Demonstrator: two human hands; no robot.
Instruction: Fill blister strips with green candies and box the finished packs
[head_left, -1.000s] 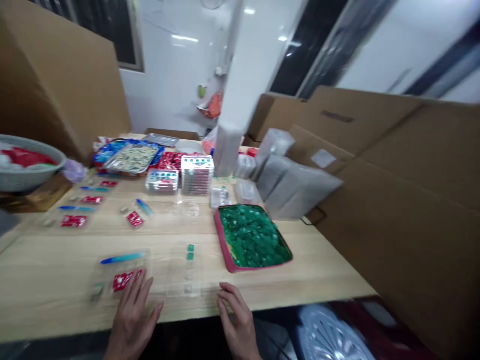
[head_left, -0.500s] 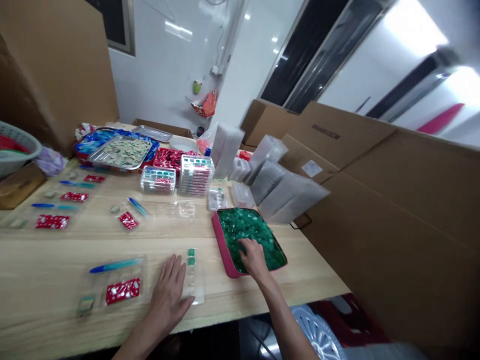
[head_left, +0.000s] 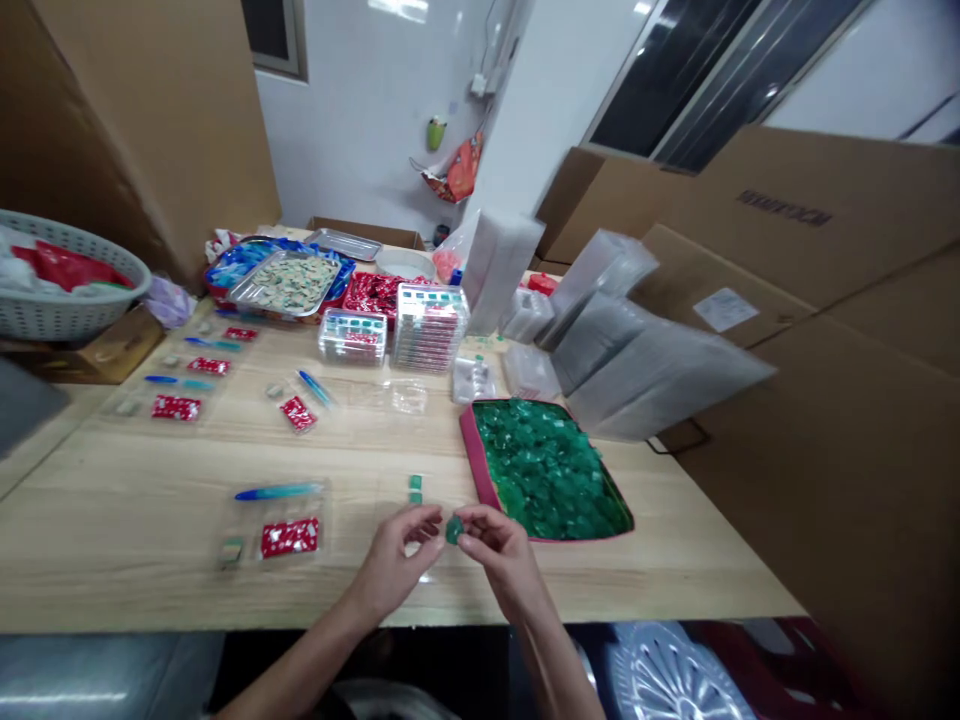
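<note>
Both my hands meet over the near edge of the wooden table (head_left: 135, 540). My right hand (head_left: 502, 555) pinches a small green piece (head_left: 454, 529) between thumb and fingers. My left hand (head_left: 394, 565) has its fingertips closed on the same piece from the left. Under them lies a clear plastic tray (head_left: 412, 520) with two green pieces (head_left: 415, 489) in its far slots. A pink tray (head_left: 480, 470) heaped with green pieces stands just right of my hands. Left of them lies a clear pack (head_left: 277, 520) with a blue pen and a red packet.
Stacks of filled clear boxes (head_left: 427, 325), clear bags (head_left: 645, 370), a metal tray (head_left: 281, 285) and several loose packs cover the far half. A grey basket (head_left: 64, 300) sits far left. Large cardboard sheets (head_left: 862, 430) wall the right side and back left.
My right hand came out of the pink tray with a green piece. My left hand left the clear tray and rose to meet it at the near edge.
</note>
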